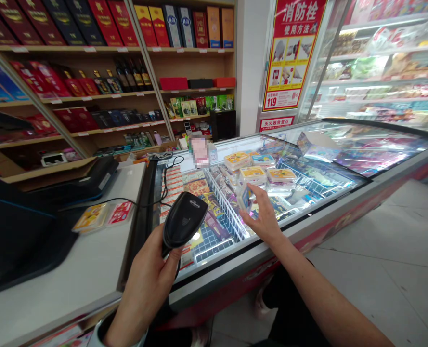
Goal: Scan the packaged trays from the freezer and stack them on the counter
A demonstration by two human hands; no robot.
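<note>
Fingers wrapped round its grip, my left hand [149, 272] holds up a black barcode scanner [185, 217] with its head pointing forward. My right hand [266, 217] pinches a small clear plastic food box [245, 197] with a blue label, tilted on edge, between thumb and fingers. Just beyond it, several similar boxes rest on the glass top of a chest freezer, among them a yellow-labelled box [252, 174] and a blue-labelled box [263, 160]. On the white counter at left lie a yellow-labelled box [91, 217] and a red-labelled box [120, 213].
The scanner's black cable [122, 199] runs over the counter [101, 260] and freezer edge. A dark monitor [11, 231] stands at left. The freezer's front rail [322, 214] crosses before me. An opened carton [318, 147] sits farther along the glass. Stocked shelves [105, 91] line the back.
</note>
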